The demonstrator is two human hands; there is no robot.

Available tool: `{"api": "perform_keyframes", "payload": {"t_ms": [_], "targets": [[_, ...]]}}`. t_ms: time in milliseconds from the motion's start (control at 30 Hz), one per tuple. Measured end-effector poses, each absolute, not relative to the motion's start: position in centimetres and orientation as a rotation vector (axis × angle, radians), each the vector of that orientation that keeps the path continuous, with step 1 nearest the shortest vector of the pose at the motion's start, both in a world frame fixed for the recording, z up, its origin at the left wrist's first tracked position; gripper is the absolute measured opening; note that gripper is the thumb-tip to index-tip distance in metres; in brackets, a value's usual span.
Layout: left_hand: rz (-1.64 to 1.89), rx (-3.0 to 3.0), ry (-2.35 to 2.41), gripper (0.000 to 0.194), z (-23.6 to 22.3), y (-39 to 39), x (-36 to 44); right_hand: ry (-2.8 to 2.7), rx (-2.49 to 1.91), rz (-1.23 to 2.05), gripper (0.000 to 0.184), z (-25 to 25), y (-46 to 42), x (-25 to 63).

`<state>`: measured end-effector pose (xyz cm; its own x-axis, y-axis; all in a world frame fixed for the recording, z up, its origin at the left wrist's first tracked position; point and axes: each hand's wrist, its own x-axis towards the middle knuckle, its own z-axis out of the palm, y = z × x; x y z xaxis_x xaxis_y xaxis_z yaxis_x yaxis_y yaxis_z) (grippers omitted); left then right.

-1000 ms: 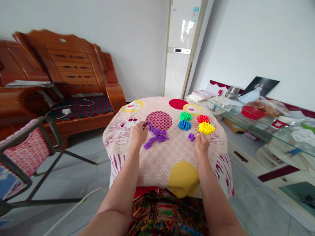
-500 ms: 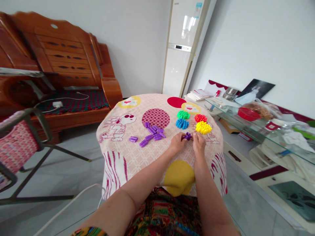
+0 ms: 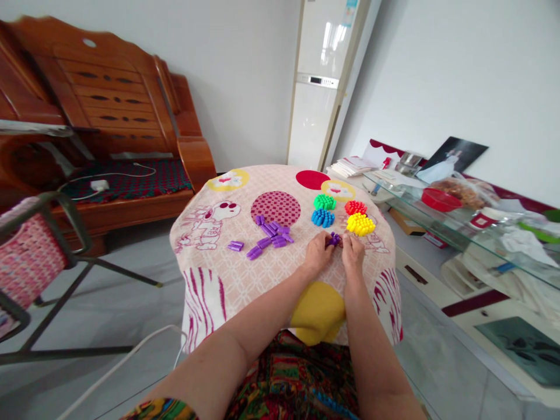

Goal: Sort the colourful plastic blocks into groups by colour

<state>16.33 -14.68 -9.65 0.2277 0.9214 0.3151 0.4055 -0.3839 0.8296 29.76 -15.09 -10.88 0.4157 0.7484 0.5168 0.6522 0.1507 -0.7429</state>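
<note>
Within the last second our left hand (image 3: 318, 251) left the purple plastic pile (image 3: 270, 234) and joined our right hand (image 3: 352, 252) at the small purple cluster (image 3: 335, 238), toward the tabletop's (image 3: 245, 280) right edge. Both now work one cluster; fingers curled, grip can't tell.

I could read no words, brands or numbers from my end. At the top of the frame, right of centre, a pale blue sticker (image 3: 350, 13) stood on the tall white unit (image 3: 311, 125), its print too small for me. The dark display (image 3: 315, 80) lower on that unit gave me no legible figures. Left of centre, marks on the tablecloth's printed dog (image 3: 209, 233) were too blurred.
</note>
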Motion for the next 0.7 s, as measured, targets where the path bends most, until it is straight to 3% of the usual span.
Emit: {"api": "perform_keyframes", "payload": {"t_ms": [700], "targets": [[1.215,1.957,1.150,0.031,-10.46,-13.71,16.97,-1.325,-1.590,0.066,0.043,-11.07,-14.81,30.15]]}}
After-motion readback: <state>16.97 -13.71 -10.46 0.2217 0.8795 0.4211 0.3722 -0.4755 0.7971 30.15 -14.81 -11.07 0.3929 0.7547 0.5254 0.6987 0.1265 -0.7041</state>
